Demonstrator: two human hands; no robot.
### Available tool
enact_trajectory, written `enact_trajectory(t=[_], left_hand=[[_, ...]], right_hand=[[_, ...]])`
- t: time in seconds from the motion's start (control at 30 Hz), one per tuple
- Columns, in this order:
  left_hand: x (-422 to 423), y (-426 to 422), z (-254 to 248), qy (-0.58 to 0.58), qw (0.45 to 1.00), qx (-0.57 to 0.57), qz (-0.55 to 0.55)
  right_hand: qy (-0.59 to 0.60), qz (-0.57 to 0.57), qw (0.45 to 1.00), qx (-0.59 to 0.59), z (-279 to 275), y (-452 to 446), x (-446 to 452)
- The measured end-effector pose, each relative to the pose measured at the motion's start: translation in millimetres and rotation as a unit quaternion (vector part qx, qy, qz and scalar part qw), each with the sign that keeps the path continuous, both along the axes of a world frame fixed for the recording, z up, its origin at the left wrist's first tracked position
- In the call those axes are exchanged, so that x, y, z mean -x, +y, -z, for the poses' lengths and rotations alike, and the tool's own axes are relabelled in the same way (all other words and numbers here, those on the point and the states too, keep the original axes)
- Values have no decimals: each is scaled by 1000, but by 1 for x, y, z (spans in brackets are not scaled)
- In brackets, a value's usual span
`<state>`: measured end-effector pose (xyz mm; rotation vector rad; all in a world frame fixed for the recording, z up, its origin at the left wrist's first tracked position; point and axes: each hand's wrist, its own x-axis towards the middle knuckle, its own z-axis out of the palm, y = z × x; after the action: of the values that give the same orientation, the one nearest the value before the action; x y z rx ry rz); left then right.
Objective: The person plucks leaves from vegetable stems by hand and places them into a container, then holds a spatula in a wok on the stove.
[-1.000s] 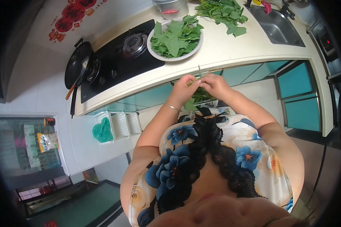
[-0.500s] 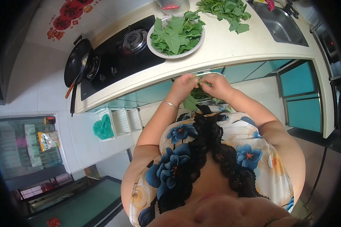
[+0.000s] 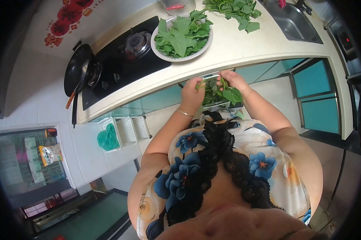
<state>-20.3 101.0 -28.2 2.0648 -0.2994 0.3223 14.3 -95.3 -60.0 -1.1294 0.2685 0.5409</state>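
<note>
Right hand (image 3: 234, 80) pinching a leafy sprig (image 3: 231, 95), hanging at six o'clock from that grip, left hand (image 3: 192, 96) at eight o'clock from the right, pinching a green stem (image 3: 201, 85), more greens (image 3: 211, 96) between them

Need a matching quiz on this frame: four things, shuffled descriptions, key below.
Things
1. Right hand
2. Wok
3. Bowl
4. Bag

Descriptions
A. White, heaped with leaves
B. Teal, bunched up
C. Holding a leafy stem
D. Black, at the left end of the stove

Pairs: 1-C, 2-D, 3-A, 4-B
</note>
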Motion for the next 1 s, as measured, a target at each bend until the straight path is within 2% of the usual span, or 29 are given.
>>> enact_trajectory(t=[0.13, 0.2, 0.23, 0.3, 0.43, 0.5, 0.63, 0.73, 0.8, 0.83, 0.9, 0.93, 1.0], left_hand=[[-9, 8, 16, -14, 997, -73, 31], [-11, 5, 17, 119, 988, -86, 39], [-12, 3, 16, 118, 988, -87, 39], [-14, -2, 13, 186, 982, -27, 38], [-17, -15, 12, 163, 985, 32, 54], [-21, -17, 14, 234, 965, 41, 114], [-23, -15, 24, 261, 954, 108, 103], [-23, -11, 25, 286, 946, 126, 86], [-20, -9, 19, 315, 930, 172, 73], [-20, -7, 19, 316, 930, 172, 72], [-23, -3, 19, 370, 894, 237, 88], [-24, -2, 22, 370, 894, 237, 86], [-24, -1, 25, 361, 890, 263, 96]], right_hand=[[-15, 9, 1000, -22, 3, -8, 3], [6, 13, 997, -78, 6, -10, 3], [6, 14, 997, -78, 6, -10, 3], [12, -4, 999, -44, 2, -8, 4], [-10, -52, 998, -18, -8, 4, 9], [-35, -56, 997, -35, -4, 13, 8], [-18, -48, 995, -89, -6, 15, 6], [4, -24, 999, -23, -1, 11, 2], [-65, -49, 990, 115, 5, 8, -2], [-64, -50, 990, 114, 18, 6, -4], [-175, -47, 938, 295, 36, 7, -9], [-176, -49, 938, 294, 36, 7, -11], [-169, -66, 903, 389, 32, 5, -13]])
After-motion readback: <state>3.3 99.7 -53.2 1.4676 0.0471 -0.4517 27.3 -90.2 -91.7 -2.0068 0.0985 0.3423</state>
